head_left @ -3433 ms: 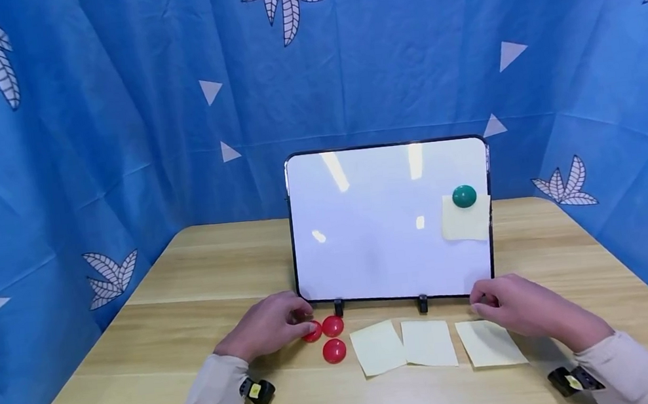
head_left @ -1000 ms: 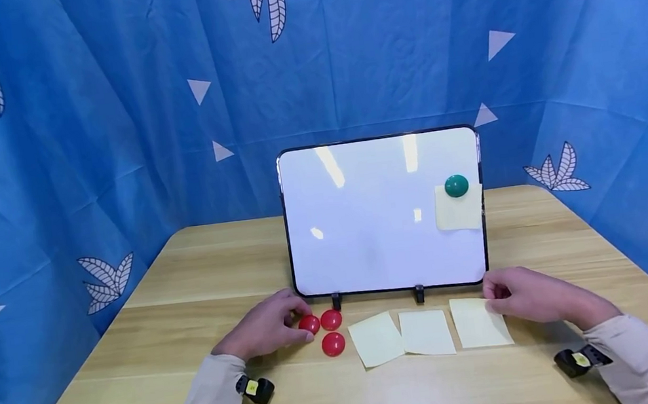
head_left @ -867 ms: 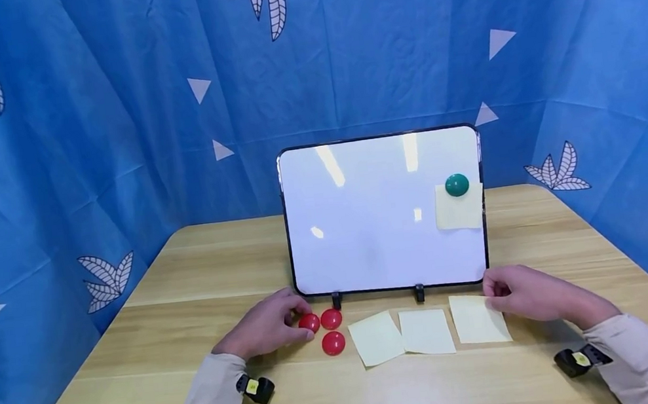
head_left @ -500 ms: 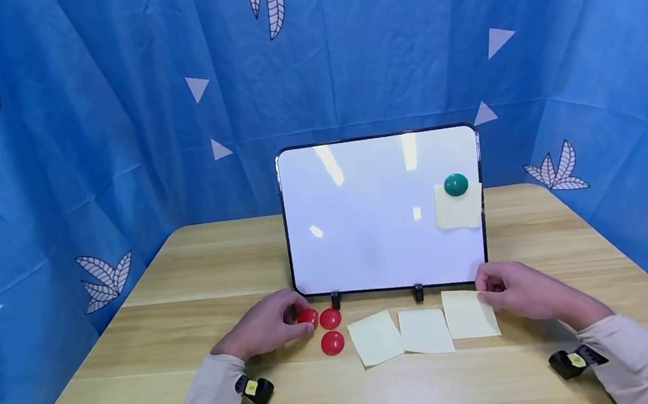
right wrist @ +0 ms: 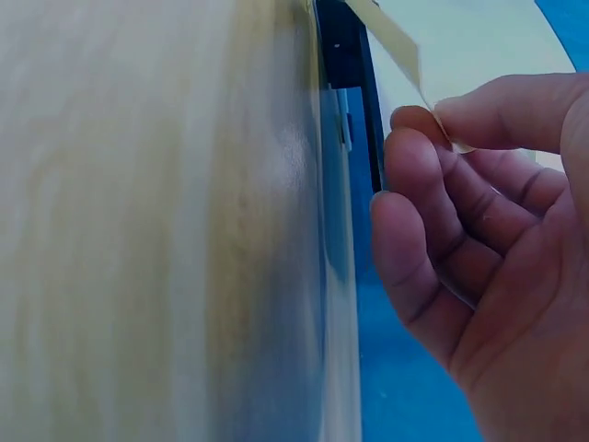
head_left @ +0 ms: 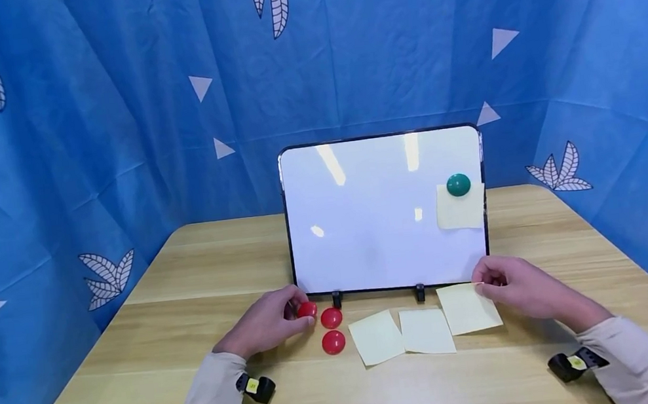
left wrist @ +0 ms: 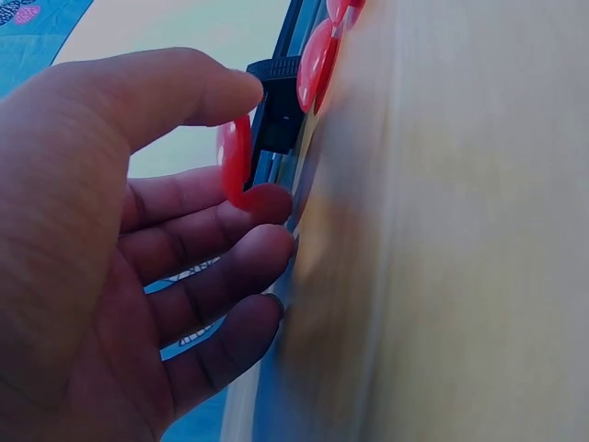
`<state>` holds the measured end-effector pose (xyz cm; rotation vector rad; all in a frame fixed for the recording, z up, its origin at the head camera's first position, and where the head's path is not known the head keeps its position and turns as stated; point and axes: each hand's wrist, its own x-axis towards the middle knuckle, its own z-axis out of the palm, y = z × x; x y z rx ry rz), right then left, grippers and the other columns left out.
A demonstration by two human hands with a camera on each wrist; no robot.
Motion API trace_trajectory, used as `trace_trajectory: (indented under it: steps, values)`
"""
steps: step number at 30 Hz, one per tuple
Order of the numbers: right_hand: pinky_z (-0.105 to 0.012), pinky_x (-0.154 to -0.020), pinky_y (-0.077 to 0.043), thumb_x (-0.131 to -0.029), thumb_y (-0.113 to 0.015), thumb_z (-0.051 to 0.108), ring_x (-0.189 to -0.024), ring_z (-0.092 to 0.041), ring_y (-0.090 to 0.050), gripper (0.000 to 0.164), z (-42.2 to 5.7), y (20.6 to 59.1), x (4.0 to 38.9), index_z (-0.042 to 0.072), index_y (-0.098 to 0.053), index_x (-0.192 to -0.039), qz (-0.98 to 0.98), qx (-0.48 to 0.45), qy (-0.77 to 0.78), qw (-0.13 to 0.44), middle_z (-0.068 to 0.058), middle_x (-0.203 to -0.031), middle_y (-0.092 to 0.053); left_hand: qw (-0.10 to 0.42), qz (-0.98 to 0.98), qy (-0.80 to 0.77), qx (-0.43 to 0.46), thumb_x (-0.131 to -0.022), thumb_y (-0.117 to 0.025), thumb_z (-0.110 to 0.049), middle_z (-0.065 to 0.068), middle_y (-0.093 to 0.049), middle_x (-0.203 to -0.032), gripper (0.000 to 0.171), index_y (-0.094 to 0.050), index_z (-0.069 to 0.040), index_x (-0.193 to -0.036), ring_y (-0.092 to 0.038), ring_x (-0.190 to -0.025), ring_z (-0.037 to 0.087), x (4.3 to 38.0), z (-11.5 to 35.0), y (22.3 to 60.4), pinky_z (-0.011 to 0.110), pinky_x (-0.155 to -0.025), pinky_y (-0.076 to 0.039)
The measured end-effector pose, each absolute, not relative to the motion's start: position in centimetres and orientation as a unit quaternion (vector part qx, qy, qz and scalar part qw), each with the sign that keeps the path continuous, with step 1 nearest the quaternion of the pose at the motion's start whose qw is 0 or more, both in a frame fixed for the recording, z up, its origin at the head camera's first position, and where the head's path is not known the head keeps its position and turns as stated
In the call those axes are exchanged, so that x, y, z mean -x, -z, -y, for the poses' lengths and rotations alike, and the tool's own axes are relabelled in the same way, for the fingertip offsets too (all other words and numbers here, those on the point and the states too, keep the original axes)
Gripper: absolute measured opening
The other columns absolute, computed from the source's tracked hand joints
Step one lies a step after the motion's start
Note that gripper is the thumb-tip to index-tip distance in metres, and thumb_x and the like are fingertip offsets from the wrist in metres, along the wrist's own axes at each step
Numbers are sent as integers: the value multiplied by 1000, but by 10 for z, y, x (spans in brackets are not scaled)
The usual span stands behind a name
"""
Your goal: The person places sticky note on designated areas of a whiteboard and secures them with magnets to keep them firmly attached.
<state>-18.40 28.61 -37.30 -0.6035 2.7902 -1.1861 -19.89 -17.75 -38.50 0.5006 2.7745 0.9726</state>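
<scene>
Red magnet is at the left, where I have the left hand pinching it between thumb and fingers, near the lower left corner of the board. Rightward I see two loose magnets on the counter, two flat notes, then a third note, its top right corner pinched by the right hand.

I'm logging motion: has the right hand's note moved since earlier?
Yes: against the whiteboard, the note has moved left and nearer its lower edge.

Blue curtain (white leaf prints, triangles) behind and beside pale wooden table.
</scene>
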Motion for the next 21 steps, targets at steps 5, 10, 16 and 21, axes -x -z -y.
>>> trace_trajectory:
  steps: [5, 10, 16, 21]
  values:
    - [-28, -64, -48, -97, -65, 10, -77, -18, -55, 4, -285, 374, 185, 9, -62, -99, -901, 193, 389, 7, -2, -84, -59, 62, -926, -326, -178, -89, -76, -31, -7, -61, -96, 29, -62, -26, -114, -58, -86, 18, 200, 177, 387, 33, -67, -54]
    - [-28, -62, -49, -97, -62, 6, -75, -16, -55, 11, -285, 374, 186, 9, -64, -107, -897, 206, 391, -17, -2, -84, -60, 55, -925, -331, -180, -90, -74, -32, -9, -61, -100, 30, -64, -26, -118, -57, -91, 17, 200, 178, 387, 33, -75, -53]
    - [-28, -56, -46, -100, -60, 7, -63, -22, -54, 26, -286, 377, 184, 11, -68, -125, -881, 228, 413, -13, -5, -72, -56, 58, -925, -330, -178, -91, -73, -34, -9, -61, -101, 28, -66, -26, -117, -57, -92, 17, 199, 179, 389, 33, -78, -52]
    - [-28, -55, -45, -100, -59, 8, -60, -22, -53, 27, -284, 374, 183, 9, -69, -125, -882, 222, 416, -3, -8, -69, -54, 52, -924, -331, -184, -91, -73, -34, -9, -61, -99, 25, -67, -26, -114, -57, -90, 17, 199, 178, 389, 33, -77, -52]
